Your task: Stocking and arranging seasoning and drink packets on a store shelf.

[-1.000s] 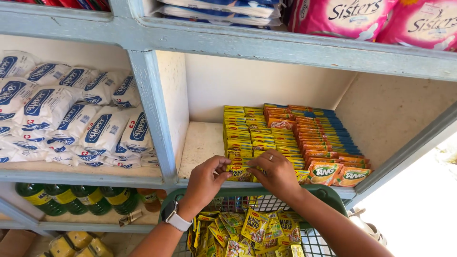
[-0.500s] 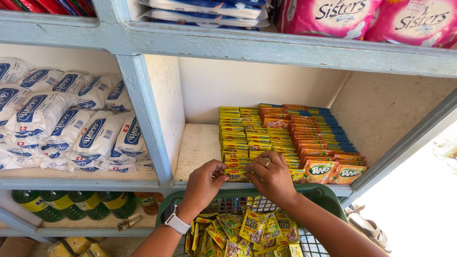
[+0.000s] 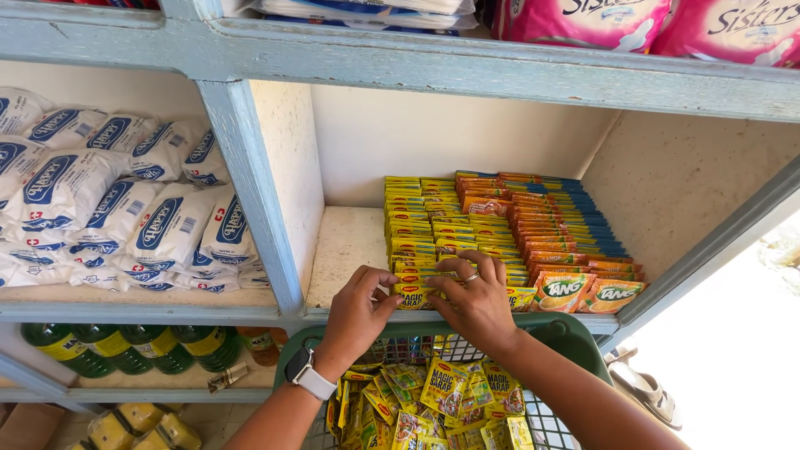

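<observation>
sachet rows [image 3: 433, 233] on shelf [image 3: 346, 250]; basket [image 3: 575, 333] below; pouches [image 3: 125, 208] left.

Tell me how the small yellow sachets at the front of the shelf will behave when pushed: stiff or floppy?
The yellow sachets look thin and flat, so probably floppy and light. Standing on edge in a row, they may topple forward if released; both the left hand and right hand press on them. Their glossy film looks slippery.

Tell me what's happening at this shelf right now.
A person is working at a pale blue shelf. Both hands, the left hand and right hand, pinch small yellow sachets at the front of a row that stands beside orange drink packets. Just below, a green basket holds more loose yellow sachets. White bags fill the next compartment.
</observation>
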